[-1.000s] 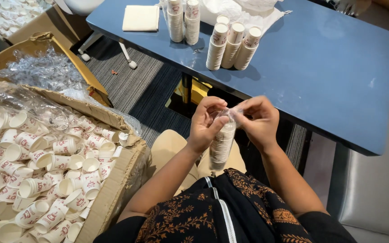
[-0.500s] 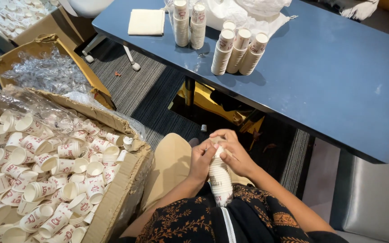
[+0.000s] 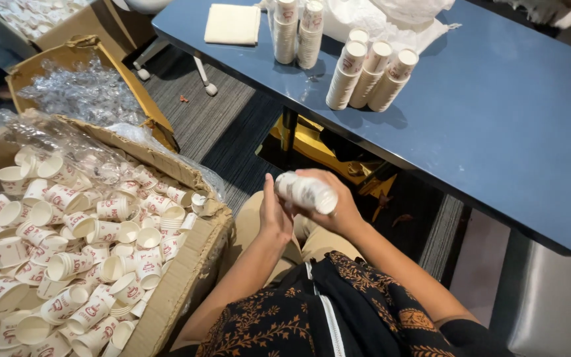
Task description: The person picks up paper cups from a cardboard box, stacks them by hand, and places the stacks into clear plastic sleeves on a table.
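Note:
A short stack of white paper cups with red print [image 3: 306,192] lies almost level above my lap. My right hand [image 3: 338,208] is wrapped around it from behind. The flat palm of my left hand [image 3: 273,215] presses against the stack's left end. To my left stands a large cardboard box [image 3: 186,277] lined with clear plastic and filled with several loose cups of the same kind [image 3: 80,244]. Several finished cup stacks [image 3: 368,76] stand on the blue table [image 3: 497,112] in front of me.
Two more tall cup stacks [image 3: 297,30] and a cream folded cloth [image 3: 232,24] sit at the table's far side, next to a white plastic bag [image 3: 391,16]. A second cardboard box holding crumpled clear plastic [image 3: 84,89] stands further left on the carpet.
The hands came down from chest height to the lap with the cup stack. The stack tipped from hanging upright to lying almost level between the palms.

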